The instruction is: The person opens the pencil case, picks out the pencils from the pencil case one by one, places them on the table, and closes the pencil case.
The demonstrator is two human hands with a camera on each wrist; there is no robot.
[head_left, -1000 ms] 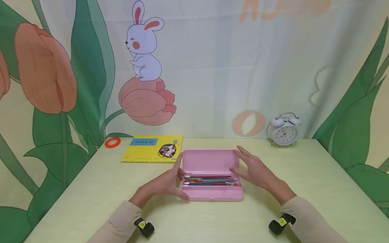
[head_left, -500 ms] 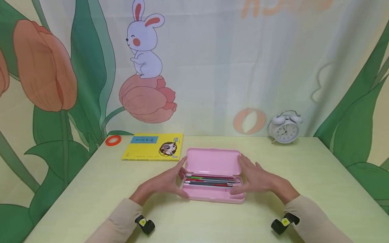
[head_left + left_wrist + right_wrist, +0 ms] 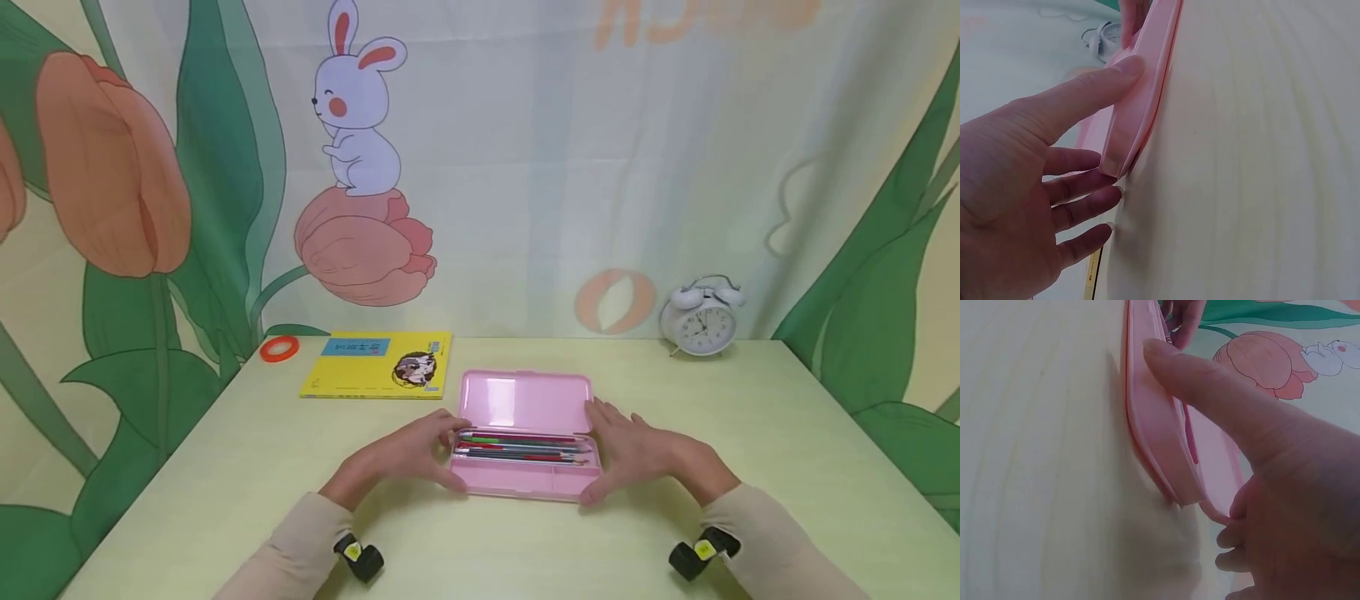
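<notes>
From my end I'm seeing plain beige long sleeves, kinda creased, stopping short of the wrists. Each side has a chunky black camera with a little yellow sticker. Hands are bare.

This looks like a study corner: a worktop carrying a pencil case, yellow book and twin-bell alarm clock, backed by fabric printed with tulips and a rabbit.
</notes>
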